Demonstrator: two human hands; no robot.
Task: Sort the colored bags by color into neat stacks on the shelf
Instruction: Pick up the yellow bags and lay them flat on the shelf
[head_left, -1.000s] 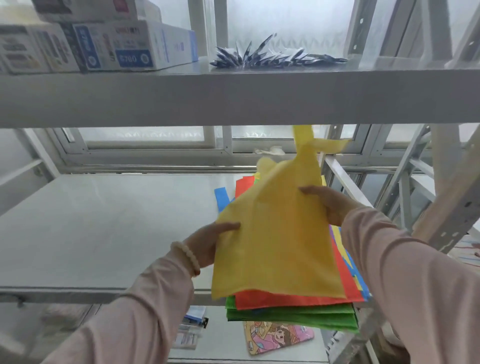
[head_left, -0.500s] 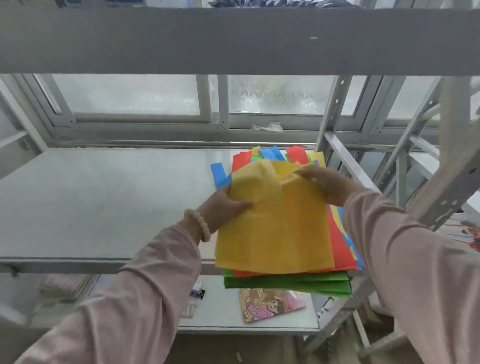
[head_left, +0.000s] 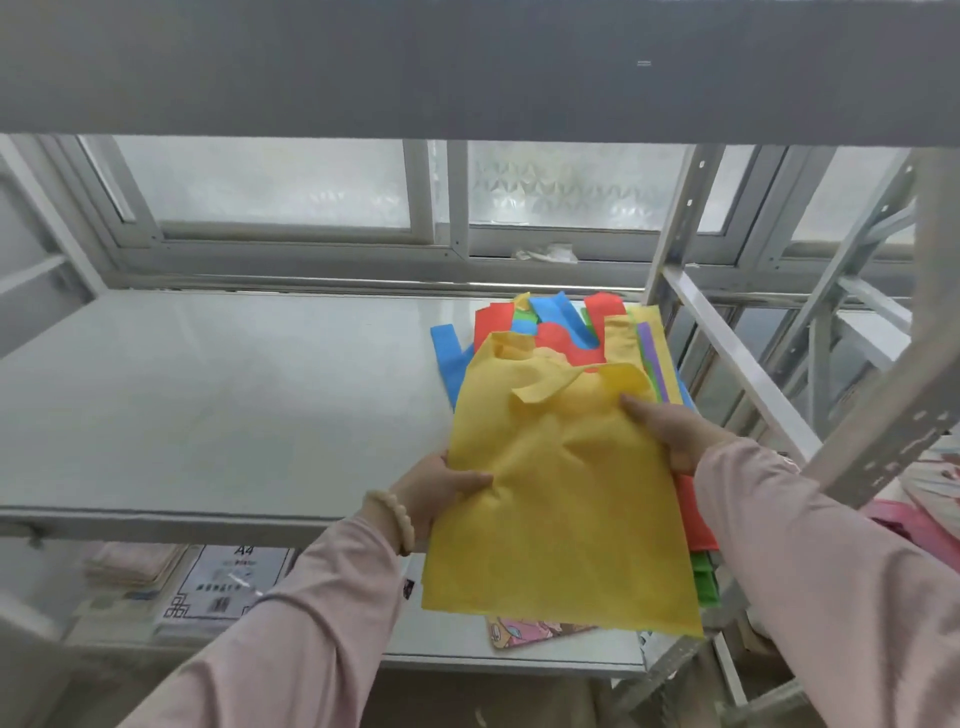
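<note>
**While both hands are gripping it, a yellow bag is hanging over the mixed pile**

As the person is reaching into the shelf (head_left: 208, 395), the left hand (head_left: 441, 493) is pinching the left edge of the yellow bag (head_left: 561, 509), with the thumb lying on top and the other fingers hidden beneath the fabric. The right hand (head_left: 670, 431) is gripping the bag's right edge nearer its handles, again with one digit showing on top and the rest tucked out of sight. A beaded bracelet (head_left: 395, 519) is sitting on the left wrist, and both arms are wearing pale pink sleeves.

The yellow bag is lying spread and slightly crumpled above the pile, with one handle flopping back across its body and its bottom edge reaching out past the shelf's front lip. Whether it is resting on the pile or being held just clear of it is hard to tell.

The shelf is carrying the unsorted pile at its right end, close to the upright (head_left: 680, 223). Red bag (head_left: 493, 325) and blue bag (head_left: 449, 353) handles are poking out at the back, a purple strip (head_left: 649, 353) is showing along the right side, and green bags (head_left: 704, 582) are peeking out at the bottom right.

Below, the lower shelf (head_left: 441, 644) is holding a pack marked A4 (head_left: 228, 582) at the left and a cartoon-printed item (head_left: 530, 631) under the yellow bag's hanging edge.
</note>
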